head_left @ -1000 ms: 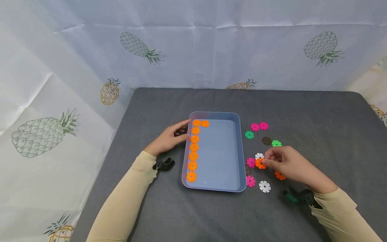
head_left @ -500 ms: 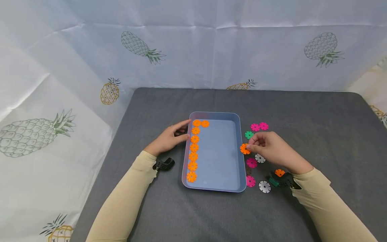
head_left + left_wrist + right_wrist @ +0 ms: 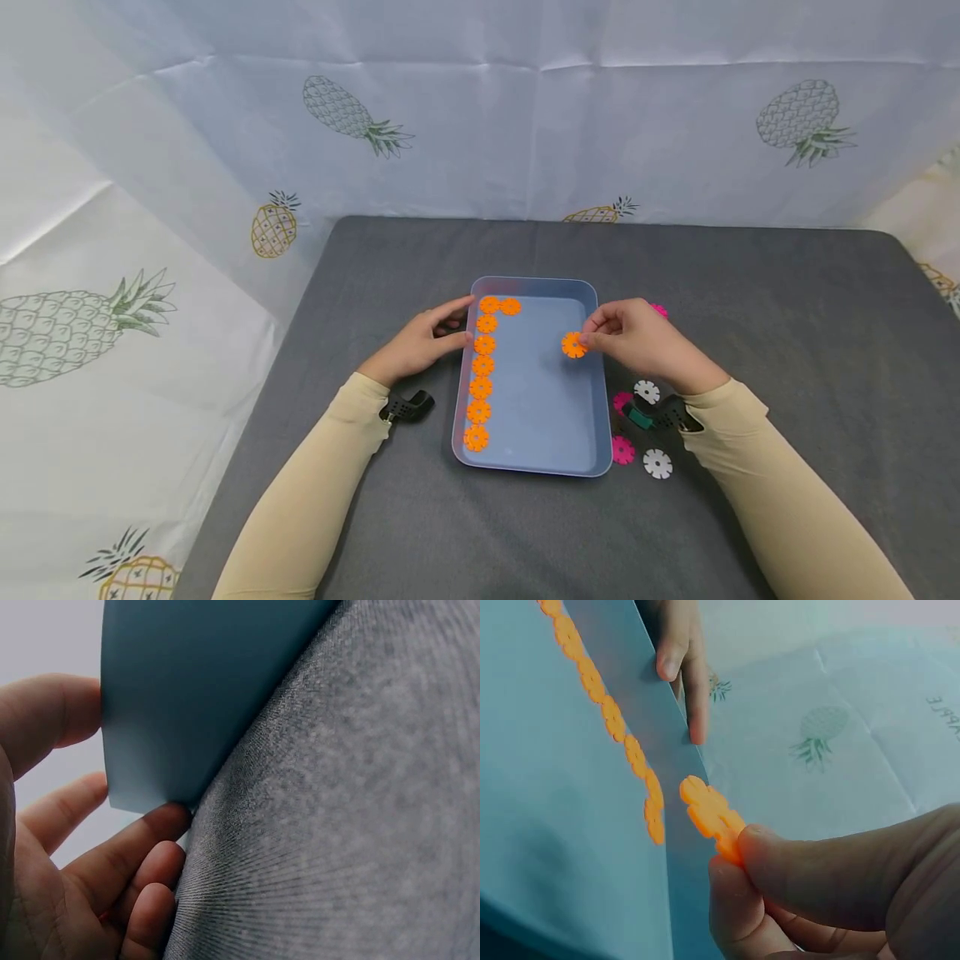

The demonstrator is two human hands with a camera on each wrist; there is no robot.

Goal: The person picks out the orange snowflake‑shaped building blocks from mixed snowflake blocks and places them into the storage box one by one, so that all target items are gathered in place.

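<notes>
My right hand [image 3: 637, 337] pinches an orange notched plastic disc [image 3: 573, 345] between thumb and fingertips, over the right part of a blue-grey tray [image 3: 546, 468]. In the right wrist view the pinched disc [image 3: 711, 816] is tilted and apart from the tray floor. A column of several orange discs [image 3: 483, 366] lies along the tray's left wall, with one more disc [image 3: 511, 307] beside the top one. My left hand [image 3: 418, 344] rests its thumb and fingers against the tray's left rim. The left wrist view shows those fingertips touching the tray's outer wall [image 3: 187, 697].
Right of the tray, loose discs lie on the grey cloth: white ones [image 3: 657, 464], pink ones [image 3: 623, 450], and another pink one [image 3: 659, 311] partly behind my right hand. My right forearm covers part of this area. A pineapple-print sheet [image 3: 480, 133] hangs behind the table.
My right hand has carried the orange disc leftward and away from me, from among the loose discs to over the tray. My left hand has stayed at the tray's rim.
</notes>
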